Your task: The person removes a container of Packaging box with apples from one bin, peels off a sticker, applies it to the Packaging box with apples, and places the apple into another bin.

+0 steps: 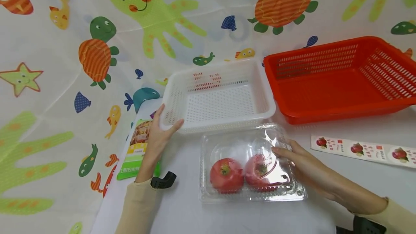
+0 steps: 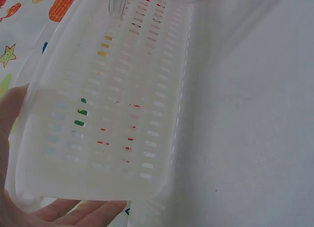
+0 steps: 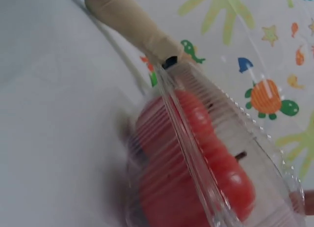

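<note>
A white plastic basket (image 1: 221,100) with slotted sides stands toward the back, its front left corner in my left hand (image 1: 157,138). In the left wrist view, the left fingers (image 2: 88,212) curl under the short end of the basket (image 2: 98,183), the thumb along its side. My right hand (image 1: 308,165) grips the right side of a clear plastic clamshell box (image 1: 211,147), thumb on the lid. Inside the closed box lie two red apples (image 1: 226,175), side by side; the right wrist view shows stems on the apples (image 3: 171,187).
A red slotted basket (image 1: 325,111) stands right of the white one. On the table before it lies a strip of fruit labels (image 1: 364,151). A green and yellow food packet (image 1: 133,154) lies beneath my left forearm. Behind hangs a cloth (image 1: 195,17) printed with sea animals.
</note>
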Tool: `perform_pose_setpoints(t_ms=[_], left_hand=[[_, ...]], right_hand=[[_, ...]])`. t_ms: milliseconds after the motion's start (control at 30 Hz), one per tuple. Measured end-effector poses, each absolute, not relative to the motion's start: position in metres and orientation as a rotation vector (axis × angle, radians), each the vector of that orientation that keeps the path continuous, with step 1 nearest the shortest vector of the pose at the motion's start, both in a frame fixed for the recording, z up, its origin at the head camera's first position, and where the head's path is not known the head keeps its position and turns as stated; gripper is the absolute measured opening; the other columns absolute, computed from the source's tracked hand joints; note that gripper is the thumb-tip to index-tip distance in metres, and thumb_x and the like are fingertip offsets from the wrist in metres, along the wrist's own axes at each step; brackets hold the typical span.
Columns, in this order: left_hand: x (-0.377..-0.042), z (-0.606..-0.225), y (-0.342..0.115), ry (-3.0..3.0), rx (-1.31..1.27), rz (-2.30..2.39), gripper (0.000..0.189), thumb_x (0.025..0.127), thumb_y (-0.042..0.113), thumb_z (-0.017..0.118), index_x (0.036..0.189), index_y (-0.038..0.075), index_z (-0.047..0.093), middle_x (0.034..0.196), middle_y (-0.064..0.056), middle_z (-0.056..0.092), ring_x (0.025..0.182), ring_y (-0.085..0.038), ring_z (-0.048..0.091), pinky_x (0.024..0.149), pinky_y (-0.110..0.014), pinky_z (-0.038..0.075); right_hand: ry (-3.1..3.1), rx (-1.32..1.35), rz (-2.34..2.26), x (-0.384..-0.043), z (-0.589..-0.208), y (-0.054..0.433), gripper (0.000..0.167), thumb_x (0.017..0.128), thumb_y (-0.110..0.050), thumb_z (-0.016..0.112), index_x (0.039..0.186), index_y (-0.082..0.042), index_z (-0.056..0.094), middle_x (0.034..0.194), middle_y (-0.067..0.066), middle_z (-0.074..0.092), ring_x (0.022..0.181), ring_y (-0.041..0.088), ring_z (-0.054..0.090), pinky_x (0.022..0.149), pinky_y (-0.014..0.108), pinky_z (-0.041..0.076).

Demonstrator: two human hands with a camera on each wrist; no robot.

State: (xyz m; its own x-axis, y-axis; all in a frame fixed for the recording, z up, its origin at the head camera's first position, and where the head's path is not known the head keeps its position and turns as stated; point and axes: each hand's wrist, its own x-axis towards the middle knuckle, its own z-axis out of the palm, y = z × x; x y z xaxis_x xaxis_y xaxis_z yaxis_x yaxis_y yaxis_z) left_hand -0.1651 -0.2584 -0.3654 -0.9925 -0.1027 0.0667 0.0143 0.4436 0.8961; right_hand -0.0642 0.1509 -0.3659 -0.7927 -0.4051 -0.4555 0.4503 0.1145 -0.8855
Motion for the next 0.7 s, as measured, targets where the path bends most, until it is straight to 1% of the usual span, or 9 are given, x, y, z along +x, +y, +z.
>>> perform_pose_setpoints(t_ms=[67, 100, 167, 267, 333, 433, 533, 600, 700], left_hand=[[-0.164, -0.365, -0.259, -2.576, 0.085, -1.595, 0.095, 0.093, 0.039, 0.078, 0.168, 0.026, 0.021, 0.171, -0.004, 0.024, 0.151, -0.032, 0.029, 0.122, -0.066, 0.021], [-0.164, -0.365, -0.259, -2.575, 0.083, -1.6, 0.095, 0.093, 0.039, 0.078, 0.168, 0.026, 0.021, 0.171, -0.004, 0.024, 0.151, -0.033, 0.029, 0.122, -0.066, 0.021], [-0.164, -0.365, -0.26, -2.574, 0.078, -1.607, 0.095, 0.093, 0.039, 0.078, 0.168, 0.027, 0.02, 0.171, -0.004, 0.023, 0.151, -0.033, 0.029, 0.122, -0.067, 0.02], [-0.164, -0.364, -0.259, -2.576, 0.081, -1.612, 0.096, 0.093, 0.039, 0.078, 0.168, 0.028, 0.02, 0.172, -0.003, 0.022, 0.152, -0.032, 0.028, 0.123, -0.066, 0.02], [-0.165, -0.364, -0.259, -2.573, 0.081, -1.616, 0.096, 0.093, 0.039, 0.078, 0.168, 0.028, 0.02, 0.172, -0.003, 0.022, 0.151, -0.032, 0.029, 0.123, -0.065, 0.02], [-0.165, -0.365, -0.258, -2.567, 0.079, -1.621, 0.096, 0.093, 0.038, 0.078, 0.168, 0.027, 0.02, 0.171, -0.003, 0.023, 0.151, -0.032, 0.03, 0.123, -0.064, 0.021], [-0.165, -0.364, -0.259, -2.564, 0.077, -1.623, 0.095, 0.093, 0.038, 0.078, 0.168, 0.027, 0.021, 0.171, -0.004, 0.024, 0.151, -0.032, 0.03, 0.123, -0.065, 0.021], [-0.165, -0.364, -0.258, -2.567, 0.082, -1.618, 0.095, 0.093, 0.039, 0.078, 0.168, 0.028, 0.021, 0.171, -0.003, 0.024, 0.151, -0.032, 0.03, 0.123, -0.065, 0.021], [-0.164, -0.364, -0.258, -2.574, 0.093, -1.61, 0.095, 0.093, 0.042, 0.078, 0.168, 0.03, 0.021, 0.171, -0.002, 0.023, 0.151, -0.032, 0.029, 0.122, -0.066, 0.022]], right_hand=[[1.808, 0.007, -1.7, -0.065, -0.365, 0.152, 0.094, 0.108, -0.046, 0.049, 0.163, -0.006, -0.016, 0.167, 0.034, 0.005, 0.15, 0.061, 0.016, 0.118, 0.073, 0.019], [1.833, -0.014, -1.673, -0.066, -0.365, 0.153, 0.094, 0.108, -0.046, 0.049, 0.164, -0.006, -0.015, 0.167, 0.034, 0.004, 0.15, 0.062, 0.016, 0.116, 0.074, 0.022], [1.89, -0.044, -1.625, -0.068, -0.364, 0.156, 0.094, 0.108, -0.046, 0.05, 0.165, -0.005, -0.012, 0.168, 0.033, 0.003, 0.148, 0.061, 0.021, 0.112, 0.075, 0.032], [1.972, -0.086, -1.571, -0.072, -0.365, 0.162, 0.094, 0.106, -0.047, 0.052, 0.167, -0.006, -0.007, 0.17, 0.031, 0.003, 0.146, 0.06, 0.026, 0.102, 0.074, 0.044], [1.996, -0.107, -1.555, -0.074, -0.366, 0.165, 0.093, 0.106, -0.047, 0.053, 0.167, -0.003, -0.001, 0.169, 0.033, 0.007, 0.145, 0.059, 0.029, 0.098, 0.071, 0.049], [2.004, -0.115, -1.547, -0.076, -0.369, 0.169, 0.09, 0.105, -0.048, 0.052, 0.166, 0.001, 0.007, 0.166, 0.034, 0.02, 0.141, 0.057, 0.036, 0.093, 0.067, 0.054], [1.993, -0.101, -1.55, -0.077, -0.37, 0.171, 0.088, 0.106, -0.048, 0.051, 0.164, 0.003, 0.011, 0.162, 0.035, 0.027, 0.137, 0.054, 0.041, 0.092, 0.065, 0.056], [1.988, -0.088, -1.546, -0.077, -0.369, 0.171, 0.088, 0.106, -0.049, 0.05, 0.164, 0.004, 0.011, 0.162, 0.035, 0.027, 0.137, 0.053, 0.04, 0.092, 0.065, 0.056], [1.986, -0.087, -1.542, -0.078, -0.369, 0.17, 0.089, 0.105, -0.05, 0.05, 0.164, 0.005, 0.01, 0.164, 0.035, 0.022, 0.139, 0.055, 0.036, 0.093, 0.066, 0.055]])
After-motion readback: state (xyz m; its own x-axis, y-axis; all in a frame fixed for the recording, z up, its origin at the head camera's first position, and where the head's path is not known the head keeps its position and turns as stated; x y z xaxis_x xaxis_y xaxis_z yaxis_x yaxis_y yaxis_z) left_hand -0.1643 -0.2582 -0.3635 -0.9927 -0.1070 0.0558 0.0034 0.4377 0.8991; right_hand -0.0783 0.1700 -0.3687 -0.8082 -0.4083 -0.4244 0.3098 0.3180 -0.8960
